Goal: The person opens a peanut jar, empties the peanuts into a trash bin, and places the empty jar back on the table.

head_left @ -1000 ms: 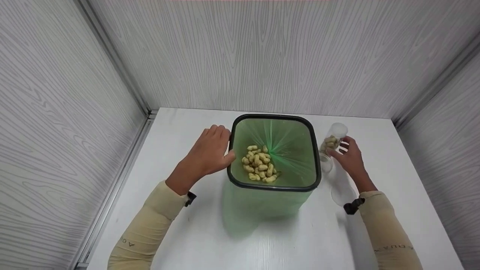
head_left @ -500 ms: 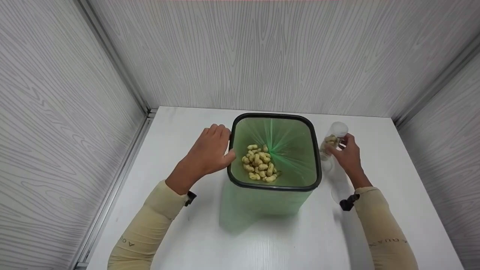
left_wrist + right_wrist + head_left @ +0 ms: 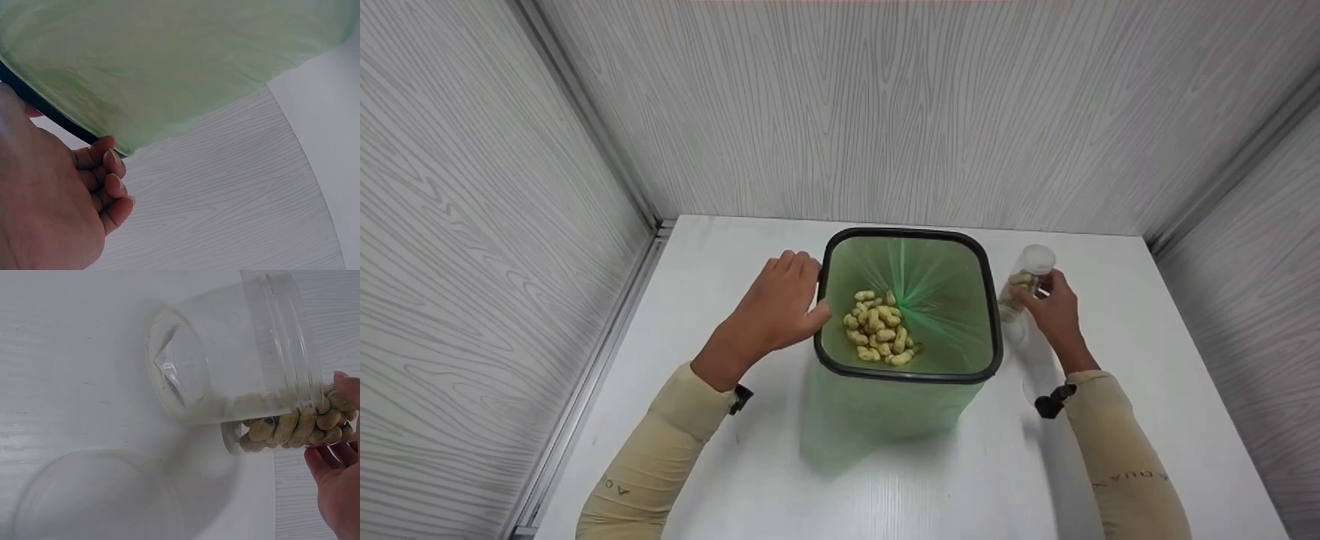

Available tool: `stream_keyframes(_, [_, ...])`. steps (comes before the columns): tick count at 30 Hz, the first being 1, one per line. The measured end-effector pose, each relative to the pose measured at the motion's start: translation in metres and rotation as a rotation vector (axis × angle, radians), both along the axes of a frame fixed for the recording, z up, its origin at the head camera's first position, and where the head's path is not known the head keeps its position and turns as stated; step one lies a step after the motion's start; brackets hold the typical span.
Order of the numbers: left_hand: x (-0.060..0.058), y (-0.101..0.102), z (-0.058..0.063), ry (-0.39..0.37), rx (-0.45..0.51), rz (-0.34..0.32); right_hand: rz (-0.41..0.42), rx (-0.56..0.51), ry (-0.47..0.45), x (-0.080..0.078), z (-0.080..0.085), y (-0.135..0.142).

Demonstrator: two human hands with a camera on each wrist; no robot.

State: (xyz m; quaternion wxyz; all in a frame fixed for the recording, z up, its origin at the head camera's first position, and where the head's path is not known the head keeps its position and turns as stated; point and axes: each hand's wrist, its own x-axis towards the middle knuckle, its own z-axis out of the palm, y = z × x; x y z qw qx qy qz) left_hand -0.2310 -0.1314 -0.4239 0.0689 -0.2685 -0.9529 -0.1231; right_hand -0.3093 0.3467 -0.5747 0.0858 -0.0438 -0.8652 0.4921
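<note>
A green-lined bin (image 3: 896, 405) with a black rim stands mid-table and holds a pile of unshelled peanuts (image 3: 877, 330). My left hand (image 3: 776, 307) grips its left rim; the left wrist view shows the fingers curled at the black rim (image 3: 62, 120). To the bin's right, my right hand (image 3: 1057, 315) holds a clear jar of peanuts (image 3: 1020, 283) with a whitish top, between thumb and fingers. In the right wrist view this jar (image 3: 289, 430) is partly hidden behind a wider clear jar (image 3: 230, 349) that has no peanuts visible inside.
A round clear lid (image 3: 95, 500) lies flat on the white table (image 3: 1155, 390), near the wider jar. Grey wood-grain panels (image 3: 840, 112) rise behind the table and on both sides. The bin stands between the two hands.
My right hand and forearm have shifted slightly left, and the fingers have drawn in closer around the peanut jar. The left hand and the bin hold their place.
</note>
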Motion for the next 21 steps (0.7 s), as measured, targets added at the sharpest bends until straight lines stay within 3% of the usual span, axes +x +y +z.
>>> stream_keyframes(11, [0.0018,0.0004,0.0013,0.015,-0.01,-0.001,-0.039,0.038,0.031,0.0005,0.0001,0.0025])
stream_keyframes(21, [0.0011,0.0003,0.0013,0.004,-0.018,0.004,-0.007,-0.008,0.098,0.0053,0.0087,0.0051])
